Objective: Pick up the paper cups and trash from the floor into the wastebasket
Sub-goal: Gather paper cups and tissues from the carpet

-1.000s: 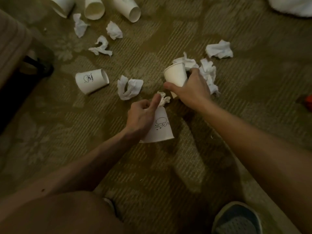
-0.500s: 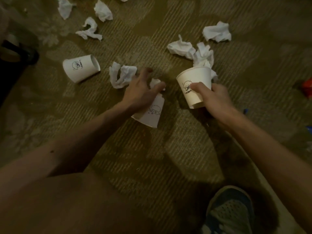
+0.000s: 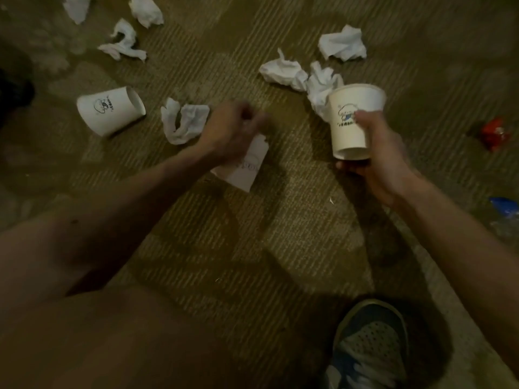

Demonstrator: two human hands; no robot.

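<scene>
Paper cup (image 3: 354, 122), lifted clear of the crumpled tissues (image 3: 283, 71) since a second ago, now stands upright in the right hand (image 3: 376, 161), fingers wrapped round it. Left hand (image 3: 233, 130), blurred, stays curled over a second cup (image 3: 247, 169) on the carpet (image 3: 280, 234); I can't make out its grip.

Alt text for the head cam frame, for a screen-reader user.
Over a patterned carpet, a person's right hand holds a printed paper cup upright, while the motion-blurred left hand is on a second cup. A third cup lies on its side to the left, with crumpled tissues scattered around.
</scene>
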